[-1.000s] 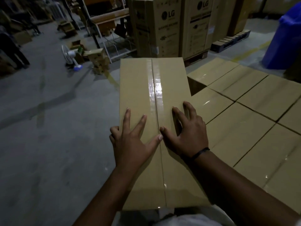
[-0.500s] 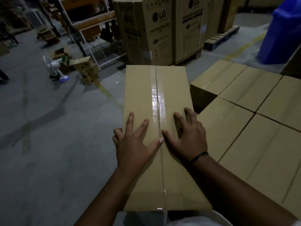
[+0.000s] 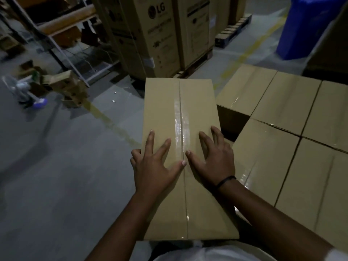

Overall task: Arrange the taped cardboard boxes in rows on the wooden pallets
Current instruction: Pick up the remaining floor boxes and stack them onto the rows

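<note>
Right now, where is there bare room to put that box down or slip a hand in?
The widest free patch is the bare concrete floor left of the taped box in front. A dark gap lies between that box and the rows of boxes on its right. Beyond it is crowded: LG cartons and a shelf rack.

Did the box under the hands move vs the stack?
Yes, slightly: the taped box has edged left, away from the stacked boxes; the dark gap between them widened.

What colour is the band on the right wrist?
Black. The thin cord wristband shows best in the head view.
</note>
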